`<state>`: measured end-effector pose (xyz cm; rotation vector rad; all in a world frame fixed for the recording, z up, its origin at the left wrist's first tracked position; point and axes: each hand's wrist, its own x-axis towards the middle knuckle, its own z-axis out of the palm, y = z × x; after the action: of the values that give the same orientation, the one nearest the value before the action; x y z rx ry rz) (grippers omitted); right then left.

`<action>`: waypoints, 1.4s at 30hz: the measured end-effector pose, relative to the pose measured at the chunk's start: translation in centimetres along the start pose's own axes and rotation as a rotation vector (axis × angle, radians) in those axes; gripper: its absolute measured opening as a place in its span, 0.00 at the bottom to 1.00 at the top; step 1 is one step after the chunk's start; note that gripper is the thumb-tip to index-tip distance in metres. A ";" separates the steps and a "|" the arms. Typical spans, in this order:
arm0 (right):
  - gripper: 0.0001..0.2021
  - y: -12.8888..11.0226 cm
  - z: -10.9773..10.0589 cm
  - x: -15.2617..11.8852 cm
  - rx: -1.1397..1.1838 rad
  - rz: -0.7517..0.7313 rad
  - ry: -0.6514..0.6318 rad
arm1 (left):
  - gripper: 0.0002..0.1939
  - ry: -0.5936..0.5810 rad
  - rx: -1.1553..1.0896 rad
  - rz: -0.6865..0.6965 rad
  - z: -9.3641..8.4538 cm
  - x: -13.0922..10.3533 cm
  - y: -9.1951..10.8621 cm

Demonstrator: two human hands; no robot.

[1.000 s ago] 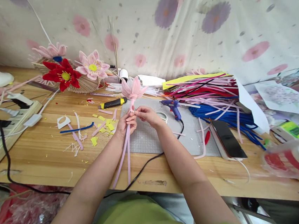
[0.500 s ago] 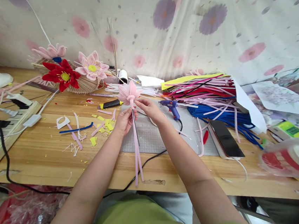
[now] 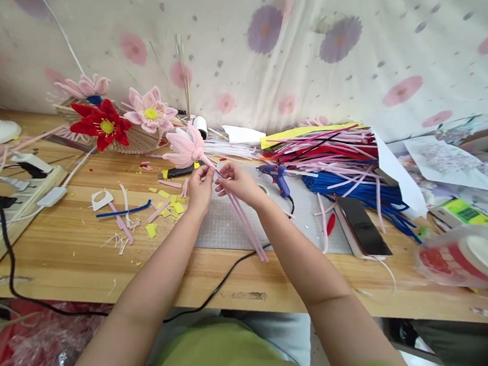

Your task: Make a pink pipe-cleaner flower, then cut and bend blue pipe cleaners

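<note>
Holds a pink flower (image 3: 184,147) above the worktop (image 3: 81,259), near the left side of a grey cutting mat (image 3: 226,230), tilted, with the bloom toward the far left and the stem (image 3: 208,161) slanting down to the right; pinches that stem with the left hand (image 3: 201,186) close beneath the bloom, the grip narrow, thumb against fingers; pinches farther down the same stem with the right hand (image 3: 239,182), also in a narrow grip, just beside the left fingertips; trails two long pink strips (image 3: 244,223) from under the right fingers, down across the mat toward the near edge of the worktop; cannot tell what lies hidden between the fingertips.

Has a black and yellow cutter (image 3: 178,172) lying beyond the left hand, partly covered; shows yellow scraps (image 3: 176,206), cut pink pieces and a blue strip (image 3: 124,209) scattered to the left; has a red flower (image 3: 102,126) and a pink flower with a yellow centre (image 3: 150,112) behind those, near a woven fan-shaped piece (image 3: 138,140); has a power strip (image 3: 29,217) at the far left.

Shows a blue glue gun (image 3: 278,176) on the mat, beyond the right hand, with a black cord; has a small red piece (image 3: 330,223) at the mat's right side, near a black phone (image 3: 363,226); shows a pile of pink and red strips (image 3: 329,145) at the back right, with a blue bundle (image 3: 351,187) in front, and a clear plastic-wrapped container (image 3: 465,256) at the right.
</note>
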<state>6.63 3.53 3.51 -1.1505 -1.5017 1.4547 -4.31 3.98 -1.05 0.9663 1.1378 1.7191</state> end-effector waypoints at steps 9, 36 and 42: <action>0.07 -1.0 -0.2 -0.2 0.147 0.027 -0.093 | 0.06 -0.132 0.006 0.162 0.3 0.1 1.3; 0.08 -3.8 -1.6 0.3 -0.072 -0.200 -0.006 | 0.07 -0.422 0.320 0.235 1.0 4.0 7.5; 0.06 -2.2 -1.4 -0.3 -0.416 -0.270 0.062 | 0.05 -0.368 0.271 0.071 0.4 3.2 5.4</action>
<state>7.76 3.84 5.80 -1.1594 -1.8880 0.9429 -6.33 5.77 4.69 1.4385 1.1151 1.3841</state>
